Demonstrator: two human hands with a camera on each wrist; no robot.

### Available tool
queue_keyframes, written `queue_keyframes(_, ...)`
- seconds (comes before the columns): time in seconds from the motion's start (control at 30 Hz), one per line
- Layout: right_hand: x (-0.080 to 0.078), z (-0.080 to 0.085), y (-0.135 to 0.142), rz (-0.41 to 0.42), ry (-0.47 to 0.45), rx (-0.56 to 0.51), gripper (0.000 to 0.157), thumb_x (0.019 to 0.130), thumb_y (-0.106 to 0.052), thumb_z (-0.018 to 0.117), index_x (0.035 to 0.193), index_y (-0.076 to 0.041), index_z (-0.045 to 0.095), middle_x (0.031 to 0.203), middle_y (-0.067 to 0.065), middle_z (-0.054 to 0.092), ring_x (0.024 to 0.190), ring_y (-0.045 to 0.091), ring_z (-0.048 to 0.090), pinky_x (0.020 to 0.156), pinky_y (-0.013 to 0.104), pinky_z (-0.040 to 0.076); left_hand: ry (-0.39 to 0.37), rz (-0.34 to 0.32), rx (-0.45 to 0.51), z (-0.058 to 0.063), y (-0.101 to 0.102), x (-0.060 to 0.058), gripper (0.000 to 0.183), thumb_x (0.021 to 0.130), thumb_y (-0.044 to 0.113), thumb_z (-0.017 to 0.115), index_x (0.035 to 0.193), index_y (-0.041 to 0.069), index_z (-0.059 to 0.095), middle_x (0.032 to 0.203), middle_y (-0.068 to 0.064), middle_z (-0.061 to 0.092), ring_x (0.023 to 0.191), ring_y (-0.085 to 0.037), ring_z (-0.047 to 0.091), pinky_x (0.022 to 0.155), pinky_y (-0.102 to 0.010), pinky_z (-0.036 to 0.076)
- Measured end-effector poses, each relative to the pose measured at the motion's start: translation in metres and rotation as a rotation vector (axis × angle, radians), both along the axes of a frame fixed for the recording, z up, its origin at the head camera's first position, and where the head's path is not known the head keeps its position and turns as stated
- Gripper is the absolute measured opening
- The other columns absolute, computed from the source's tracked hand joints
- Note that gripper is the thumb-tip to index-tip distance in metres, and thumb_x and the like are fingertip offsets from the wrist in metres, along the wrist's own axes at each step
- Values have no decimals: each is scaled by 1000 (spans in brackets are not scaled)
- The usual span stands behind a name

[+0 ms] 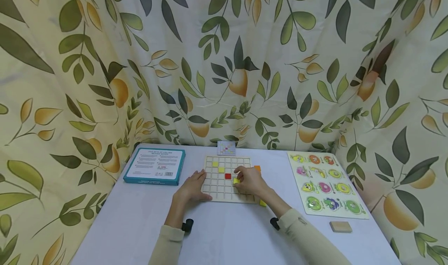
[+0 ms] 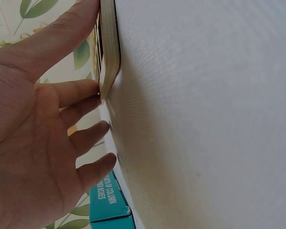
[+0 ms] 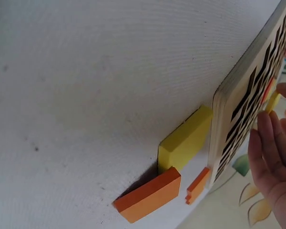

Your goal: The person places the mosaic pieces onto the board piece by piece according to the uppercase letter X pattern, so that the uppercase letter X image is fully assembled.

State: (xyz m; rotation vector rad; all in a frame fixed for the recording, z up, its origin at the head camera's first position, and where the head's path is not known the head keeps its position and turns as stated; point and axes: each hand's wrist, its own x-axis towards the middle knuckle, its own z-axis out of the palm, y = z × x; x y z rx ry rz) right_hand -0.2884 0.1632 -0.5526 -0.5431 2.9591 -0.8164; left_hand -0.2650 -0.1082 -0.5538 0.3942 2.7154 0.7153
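A pale wooden grid board lies on the table, with two yellow tiles and a red tile in a diagonal row of cells. At the board's near left corner, my left hand rests its thumb and fingers against the edge; in the left wrist view the fingers are spread and fairly straight. My right hand pinches another yellow tile between thumb and fingers, low over the cells beside the red one. Whether it touches the board cannot be told.
Loose yellow and orange blocks lie off the board's right side. Behind the board is a small pattern card. A teal-edged box sits left; a fruit puzzle board and wooden block lie right.
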Motion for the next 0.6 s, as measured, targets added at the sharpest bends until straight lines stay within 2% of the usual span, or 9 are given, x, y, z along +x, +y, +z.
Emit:
queue_keyframes(0.27, -2, -5, -2, 40, -13, -10, 39, 78, -7, 87, 115, -7, 73, 91, 1, 73, 79, 10, 63, 75, 31, 57, 0, -10, -18, -3, 1, -1, 103, 82, 36, 90, 161, 1, 35, 171, -14, 28, 159, -36, 18, 129, -53, 19)
queue_keyframes(0.5, -4, -8, -1, 83, 23, -14, 34, 77, 2, 81, 110, -6, 75, 93, 0, 74, 84, 12, 66, 79, 32, 59, 1, -6, -10, -4, -1, -1, 104, 81, 39, 90, 161, 2, 35, 171, -14, 28, 159, -36, 19, 128, -54, 20)
queue_keyframes(0.6, -3, -8, -1, 75, -5, -33, 36, 78, 4, 79, 112, -5, 76, 97, 1, 75, 87, 12, 67, 81, 33, 60, 6, -5, -10, -4, -1, -2, 104, 80, 40, 90, 161, 2, 36, 170, -14, 29, 159, -36, 20, 128, -54, 21)
